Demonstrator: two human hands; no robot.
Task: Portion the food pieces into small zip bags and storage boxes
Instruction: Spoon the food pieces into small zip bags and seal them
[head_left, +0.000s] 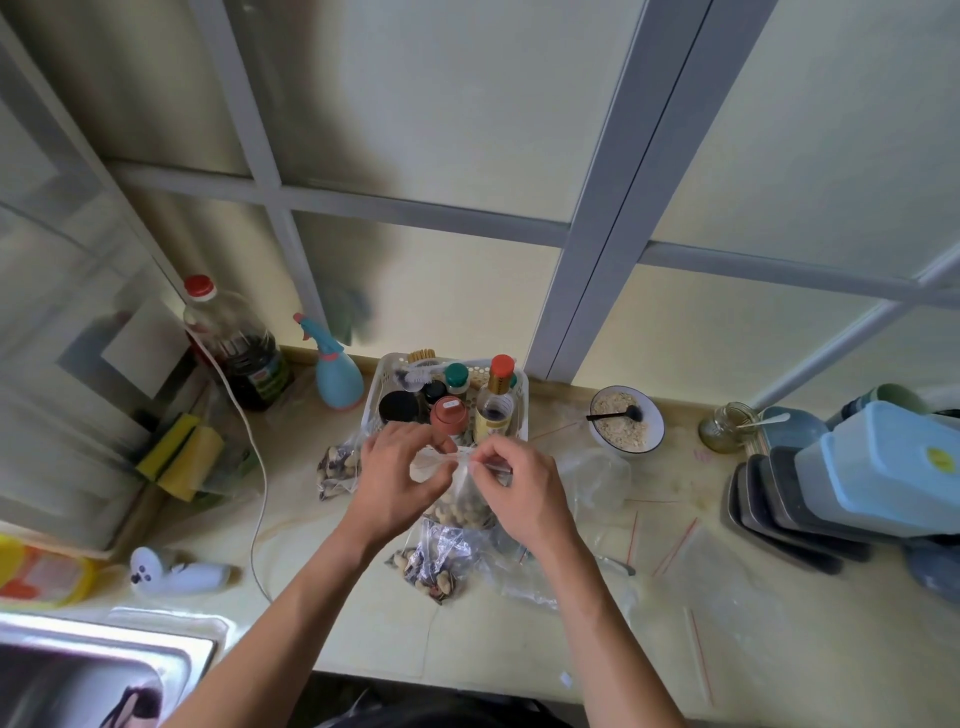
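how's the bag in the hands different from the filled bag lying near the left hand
The held bag hangs upright, its top pinched by the left hand and right hand; the lying bag rests on the counter, untouched. The held bag looks fuller. Both are clear plastic holding food pieces.

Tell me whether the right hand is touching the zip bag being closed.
Touching. The head view shows the right hand pinching the top edge of the zip bag, opposite the left hand.
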